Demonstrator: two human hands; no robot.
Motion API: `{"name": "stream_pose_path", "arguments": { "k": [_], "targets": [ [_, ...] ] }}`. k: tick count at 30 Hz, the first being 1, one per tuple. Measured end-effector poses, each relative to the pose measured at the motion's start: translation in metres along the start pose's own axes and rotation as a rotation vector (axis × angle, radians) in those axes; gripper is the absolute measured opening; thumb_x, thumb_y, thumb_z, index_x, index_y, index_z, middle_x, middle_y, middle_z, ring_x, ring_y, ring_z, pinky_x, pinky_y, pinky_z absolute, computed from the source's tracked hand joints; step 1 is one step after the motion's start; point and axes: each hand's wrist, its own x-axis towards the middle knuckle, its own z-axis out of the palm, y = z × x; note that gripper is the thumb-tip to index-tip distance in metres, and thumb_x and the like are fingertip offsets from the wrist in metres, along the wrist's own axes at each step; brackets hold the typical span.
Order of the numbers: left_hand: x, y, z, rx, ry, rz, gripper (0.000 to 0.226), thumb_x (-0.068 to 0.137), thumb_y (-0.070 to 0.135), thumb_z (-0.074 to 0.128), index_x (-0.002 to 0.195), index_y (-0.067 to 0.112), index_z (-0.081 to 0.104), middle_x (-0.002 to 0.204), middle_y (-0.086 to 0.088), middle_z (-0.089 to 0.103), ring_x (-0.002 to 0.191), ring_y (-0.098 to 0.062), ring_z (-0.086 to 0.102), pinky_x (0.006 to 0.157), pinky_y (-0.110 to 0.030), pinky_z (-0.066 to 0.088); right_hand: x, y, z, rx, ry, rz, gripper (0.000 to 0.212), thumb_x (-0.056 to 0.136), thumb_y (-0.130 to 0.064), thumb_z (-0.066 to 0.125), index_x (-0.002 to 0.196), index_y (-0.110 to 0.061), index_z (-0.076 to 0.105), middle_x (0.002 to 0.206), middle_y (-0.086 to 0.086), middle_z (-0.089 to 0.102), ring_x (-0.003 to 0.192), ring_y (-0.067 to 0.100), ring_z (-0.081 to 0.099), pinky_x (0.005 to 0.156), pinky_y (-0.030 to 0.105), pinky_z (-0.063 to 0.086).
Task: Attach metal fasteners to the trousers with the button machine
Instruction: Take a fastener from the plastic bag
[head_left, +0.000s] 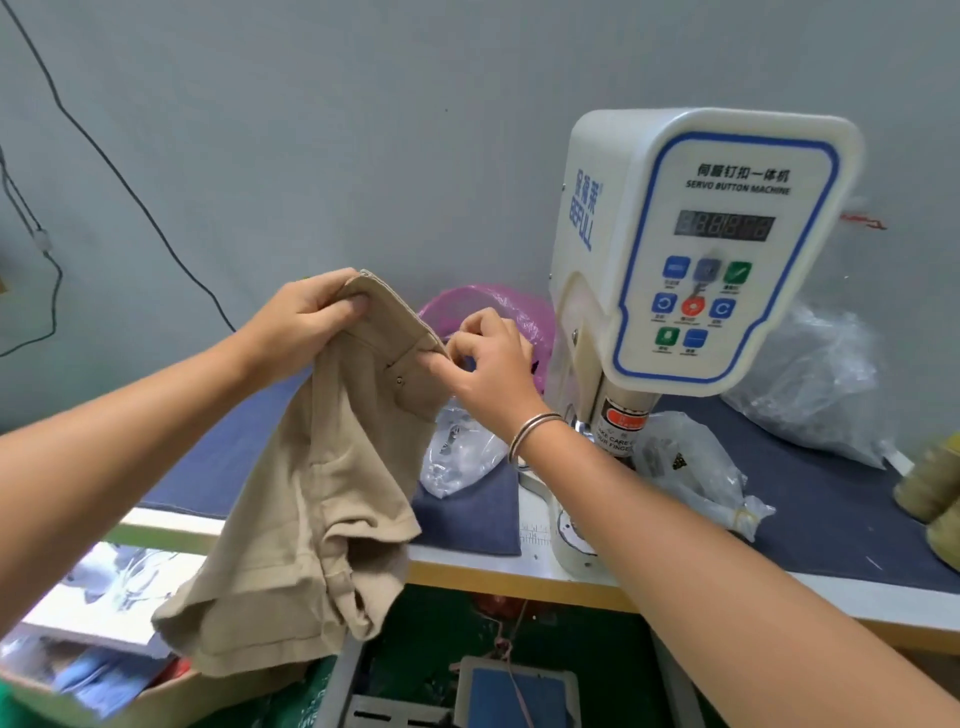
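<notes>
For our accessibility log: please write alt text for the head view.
Two bare hands hold small beige cotton trousers up by the waistband in front of a white, blue-trimmed servo button machine: left hand grips one end, right hand pinches the other. Clear plastic bags lie on the blue-covered table.

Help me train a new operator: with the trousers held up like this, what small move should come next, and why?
Probably lower the waistband toward the button machine. Both the left hand and the right hand pinch the beige trousers up in the air, left of the machine, not under its head. One metal fastener already shows near the waistband, so the next spot likely needs positioning.
</notes>
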Motion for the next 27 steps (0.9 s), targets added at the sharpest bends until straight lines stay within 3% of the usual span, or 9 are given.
{"name": "stream_pose_path", "arguments": {
  "k": [2, 5, 8, 10, 12, 16, 18, 21, 27],
  "targets": [
    [-0.002, 0.002, 0.006, -0.050, 0.010, -0.006, 0.018, 0.099, -0.001, 0.039, 0.102, -0.003, 0.057, 0.092, -0.010, 0.059, 0.089, -0.019, 0.055, 0.085, -0.035, 0.043, -0.008, 0.000, -0.006, -0.010, 0.067, -0.089, 0.049, 0.085, -0.036, 0.068, 0.048, -0.026, 0.037, 0.083, -0.008, 0.048, 0.091, 0.011, 0.041, 0.084, 0.024, 0.017],
    [-0.004, 0.007, 0.021, -0.199, 0.041, -0.038, 0.022, 0.100, 0.001, 0.037, 0.097, 0.006, 0.059, 0.082, 0.005, 0.065, 0.078, -0.004, 0.062, 0.074, -0.017, 0.050, -0.022, -0.003, -0.018, 0.007, 0.217, -0.270, 0.043, 0.083, -0.025, 0.070, 0.048, -0.013, 0.049, 0.084, 0.001, 0.060, 0.095, 0.020, 0.052, 0.086, 0.033, 0.027],
    [-0.002, 0.012, 0.033, -0.296, 0.002, -0.075, 0.023, 0.100, 0.006, 0.038, 0.100, 0.011, 0.060, 0.078, 0.011, 0.070, 0.074, -0.002, 0.065, 0.069, -0.014, 0.052, -0.033, -0.011, -0.033, 0.098, 0.291, -0.457, 0.039, 0.081, -0.018, 0.068, 0.048, -0.006, 0.052, 0.085, 0.006, 0.067, 0.104, 0.022, 0.058, 0.091, 0.038, 0.038],
    [0.000, 0.016, 0.040, -0.337, -0.034, -0.086, 0.023, 0.099, 0.008, 0.039, 0.098, 0.014, 0.061, 0.078, 0.010, 0.070, 0.073, -0.003, 0.065, 0.068, -0.016, 0.053, -0.041, -0.017, -0.041, 0.249, 0.233, -0.503, 0.039, 0.084, -0.014, 0.064, 0.052, -0.014, 0.042, 0.063, 0.004, 0.059, 0.077, 0.017, 0.061, 0.080, 0.031, 0.043],
    [0.003, 0.021, 0.046, -0.416, -0.036, -0.091, 0.023, 0.098, 0.010, 0.040, 0.092, 0.016, 0.060, 0.075, 0.007, 0.068, 0.069, -0.006, 0.064, 0.065, -0.018, 0.053, -0.048, -0.021, -0.052, 0.428, 0.067, -0.331, 0.036, 0.086, -0.018, 0.064, 0.060, -0.017, 0.039, 0.053, -0.005, 0.041, 0.053, 0.009, 0.041, 0.061, 0.020, 0.038],
    [0.010, 0.030, 0.047, -0.550, 0.018, -0.087, 0.024, 0.098, 0.011, 0.039, 0.086, 0.017, 0.059, 0.068, 0.008, 0.066, 0.061, -0.004, 0.063, 0.059, -0.016, 0.052, -0.070, -0.009, -0.059, 0.491, -0.398, 0.195, 0.033, 0.072, -0.031, 0.080, 0.098, -0.024, 0.061, 0.092, -0.010, 0.070, 0.085, 0.007, 0.067, 0.079, 0.032, 0.056],
    [0.008, 0.028, 0.053, -0.490, -0.055, -0.098, 0.025, 0.097, 0.008, 0.039, 0.088, 0.017, 0.061, 0.069, 0.009, 0.067, 0.063, -0.003, 0.063, 0.059, -0.015, 0.051, -0.085, -0.001, -0.058, 0.531, -0.576, 0.325, 0.024, 0.074, -0.022, 0.080, 0.092, -0.025, 0.065, 0.083, -0.013, 0.073, 0.078, 0.001, 0.068, 0.068, 0.022, 0.057],
    [0.001, 0.020, 0.069, -0.486, -0.138, -0.167, 0.025, 0.096, 0.009, 0.042, 0.092, 0.018, 0.065, 0.078, 0.005, 0.069, 0.070, -0.005, 0.064, 0.064, -0.016, 0.052, -0.109, 0.013, -0.056, 0.672, -0.540, 0.427, 0.013, 0.078, -0.013, 0.074, 0.084, -0.021, 0.065, 0.070, -0.013, 0.070, 0.063, -0.002, 0.065, 0.052, 0.011, 0.047],
    [-0.008, -0.003, 0.103, -0.227, -0.180, -0.286, 0.016, 0.097, 0.024, 0.052, 0.097, 0.011, 0.061, 0.083, 0.004, 0.064, 0.080, -0.013, 0.057, 0.074, -0.030, 0.044, -0.143, 0.044, -0.063, 0.965, -0.421, 0.689, 0.031, 0.074, -0.017, 0.059, 0.105, -0.016, 0.065, 0.085, 0.002, 0.067, 0.075, 0.013, 0.062, 0.061, 0.024, 0.048]
  ]
}}
